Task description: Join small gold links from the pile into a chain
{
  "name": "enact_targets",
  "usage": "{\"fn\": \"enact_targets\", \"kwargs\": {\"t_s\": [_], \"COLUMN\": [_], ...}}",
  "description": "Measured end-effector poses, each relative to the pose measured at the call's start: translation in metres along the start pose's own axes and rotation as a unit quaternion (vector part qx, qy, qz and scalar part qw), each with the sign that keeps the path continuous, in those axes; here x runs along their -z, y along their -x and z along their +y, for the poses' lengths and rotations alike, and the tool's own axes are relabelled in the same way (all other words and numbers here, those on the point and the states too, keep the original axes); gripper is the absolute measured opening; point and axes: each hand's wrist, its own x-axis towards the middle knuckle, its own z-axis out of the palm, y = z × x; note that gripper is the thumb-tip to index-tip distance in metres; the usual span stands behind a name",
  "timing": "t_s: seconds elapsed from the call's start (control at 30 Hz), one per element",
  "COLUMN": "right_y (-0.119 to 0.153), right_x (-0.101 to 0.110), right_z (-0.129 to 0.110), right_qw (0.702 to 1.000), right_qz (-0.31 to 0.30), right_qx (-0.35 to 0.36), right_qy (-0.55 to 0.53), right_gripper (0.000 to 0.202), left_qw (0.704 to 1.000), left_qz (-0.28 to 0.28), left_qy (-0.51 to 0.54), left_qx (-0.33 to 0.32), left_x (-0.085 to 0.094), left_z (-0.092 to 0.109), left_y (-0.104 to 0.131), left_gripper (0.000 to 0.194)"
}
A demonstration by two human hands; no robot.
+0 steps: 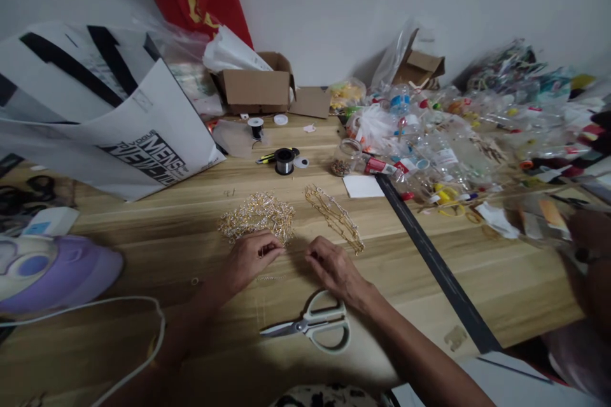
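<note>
Left hand (pixel 251 257): thumb and forefinger drawn together at the near edge of a tangled pile of gold and silver chains (pixel 258 216); whether a strand is pinched cannot be told. Right hand (pixel 337 267): fingertips also together, apart from the left, beside the near end of the laid-out chains (pixel 337 219); contents not discernible. Both chain groups rest on the counter (pixel 191 229). A short chain piece (pixel 271 278) lies between the left hand and the scissors (pixel 298 325); a wire spool (pixel 285 162) stands beyond the pile. Step in hand, as judged: fine fingertip work on small pieces. Any next move calls for a light pinch, without dragging the tangle.
</note>
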Motion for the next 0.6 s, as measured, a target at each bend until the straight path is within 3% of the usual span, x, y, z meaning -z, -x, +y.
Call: {"fn": "enact_targets", "kwargs": {"t_s": [0.13,0.37,0.6], "right_y": [0.002,0.002,0.002], "right_x": [0.008,0.019,0.008], "right_z": [0.003,-0.006,-0.019], "right_qw": [0.999,0.987,0.994], "right_qz": [-0.020,-0.106,-0.097], "right_qx": [-0.035,-0.061,-0.026], "right_qy": [0.024,0.101,0.039], "right_gripper": [0.010,0.006,0.021], "left_qw": [1.000,0.999,0.996], "left_qz": [-0.019,-0.030,-0.069], "left_qy": [0.000,-0.020,-0.040], "left_qx": [-0.011,-0.014,-0.034], "left_x": [-0.003,-0.010,-0.019], "left_z": [-0.007,-0.007,0.006], "left_y": [0.004,0.016,0.016], "left_gripper": [0.011,0.014,0.017]}}
